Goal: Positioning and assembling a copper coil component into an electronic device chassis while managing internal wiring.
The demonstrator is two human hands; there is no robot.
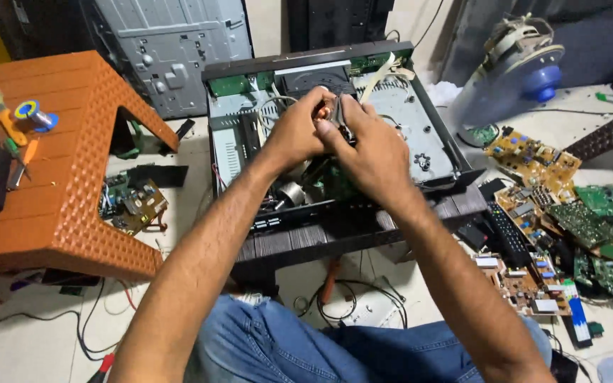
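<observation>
Denim knees (285,347) sit nearest me; beyond them my left hand (294,135) and right hand (370,145) press together, both pinched on a small coppery part (326,112) between their fingertips, equally close, above the open player chassis (434,152).

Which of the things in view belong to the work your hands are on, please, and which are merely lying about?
In hand:
- left hand and right hand, together on a small coppery part
- opened black metal player chassis

Lying about:
- orange plastic stool
- loose green and tan circuit boards
- black remote control
- blue fan motor
</observation>
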